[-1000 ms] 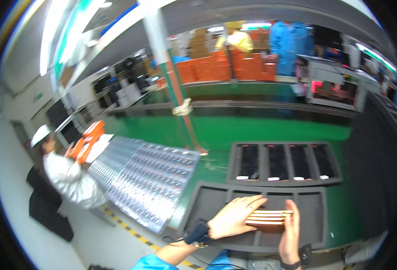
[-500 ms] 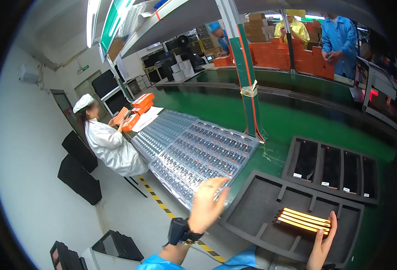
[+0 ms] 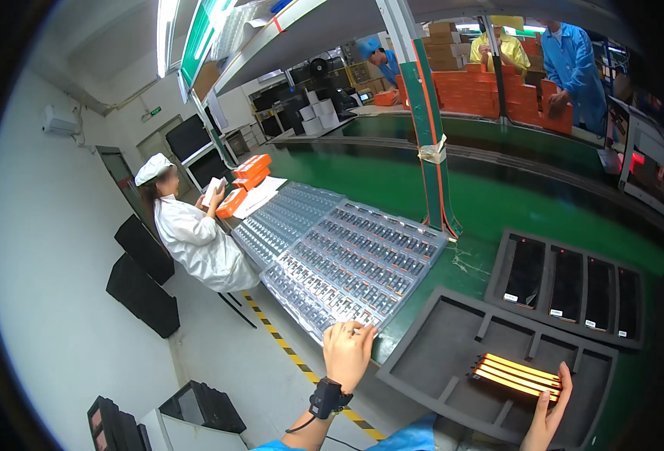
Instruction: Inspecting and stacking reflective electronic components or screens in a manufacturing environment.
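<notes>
My left hand [image 3: 348, 352] is over the near corner of a clear plastic tray [image 3: 311, 246] with rows of small dark and metallic parts. Its fingers are bent together in a pinch; what they hold, if anything, is too small to make out. A dark watch-like device with a cable sits on that wrist. My right hand [image 3: 551, 410] grips the right end of a stack of slim orange-edged phones [image 3: 514, 374], thumb on the near side and fingers on the far side. The stack is over a black foam tray [image 3: 436, 331] with shallow compartments.
A second foam tray [image 3: 500, 304] holds several black-screened phones behind the first. A green post [image 3: 430, 135] rises from the green bench. Another clear tray [image 3: 291, 213] lies to the left. Beyond it a person in white [image 3: 197, 240] handles a light box near orange boxes [image 3: 251, 173].
My left hand has come down to the tray's near corner, its spread fingers now drawn together. My right hand still grips the stack. The seated person now holds a white object. The view has shifted slightly.
</notes>
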Tool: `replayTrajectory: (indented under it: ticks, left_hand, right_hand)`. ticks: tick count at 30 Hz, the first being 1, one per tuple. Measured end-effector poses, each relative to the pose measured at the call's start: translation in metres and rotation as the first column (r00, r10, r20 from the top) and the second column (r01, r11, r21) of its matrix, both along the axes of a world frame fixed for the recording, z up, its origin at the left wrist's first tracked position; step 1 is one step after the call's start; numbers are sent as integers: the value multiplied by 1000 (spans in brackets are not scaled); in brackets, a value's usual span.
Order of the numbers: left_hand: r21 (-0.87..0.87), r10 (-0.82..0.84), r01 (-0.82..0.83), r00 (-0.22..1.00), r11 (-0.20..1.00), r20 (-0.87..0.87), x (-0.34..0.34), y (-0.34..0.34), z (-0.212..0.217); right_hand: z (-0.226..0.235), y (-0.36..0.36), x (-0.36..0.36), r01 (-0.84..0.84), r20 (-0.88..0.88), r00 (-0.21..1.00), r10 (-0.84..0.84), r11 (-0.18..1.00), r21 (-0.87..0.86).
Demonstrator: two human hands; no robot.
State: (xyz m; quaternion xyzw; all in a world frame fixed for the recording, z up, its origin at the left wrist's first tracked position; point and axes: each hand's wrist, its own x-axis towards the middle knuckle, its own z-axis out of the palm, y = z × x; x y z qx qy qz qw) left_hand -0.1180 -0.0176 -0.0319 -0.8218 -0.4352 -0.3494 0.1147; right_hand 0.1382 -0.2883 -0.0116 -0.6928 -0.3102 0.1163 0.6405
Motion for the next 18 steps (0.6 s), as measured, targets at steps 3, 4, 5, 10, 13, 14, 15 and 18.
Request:
replayTrajectory:
  ticks: [3, 4, 5, 10, 13, 14, 15, 18]
  left_hand:
    - [68, 115, -120, 990, 990, 79, -15, 10, 6]
    - [70, 110, -114, 992, 991, 66, -24, 16, 7]
    - [89, 146, -152, 987, 984, 75, -33, 24, 7]
    - [80, 202, -229, 945, 970, 259, -104, 106, 1]
    - [-128, 377, -355, 871, 926, 315, -159, 177, -1]
    - [-144, 472, -451, 859, 881, 198, -176, 198, -1]
    - [-82, 482, -476, 873, 876, 80, -191, 216, -1]
    - [-43, 486, -490, 870, 871, -82, -219, 247, -5]
  right_hand:
    - [-11, 4, 7, 32, 29, 999, -30, 997, -63]
    - [-14, 3, 8, 34, 26, 999, -33, 997, -66]
    - [-16, 3, 8, 35, 22, 999, -34, 997, -68]
    - [-12, 1, 5, 58, 36, 998, -57, 998, -36]
    - [-2, -2, 3, -25, 124, 992, 23, 1000, 10]
    - [1, -1, 3, -27, 112, 993, 26, 1000, 6]
    - [2, -1, 2, -30, 102, 994, 29, 1000, 2]
    - [3, 1, 0, -14, 58, 998, 13, 1000, 22]
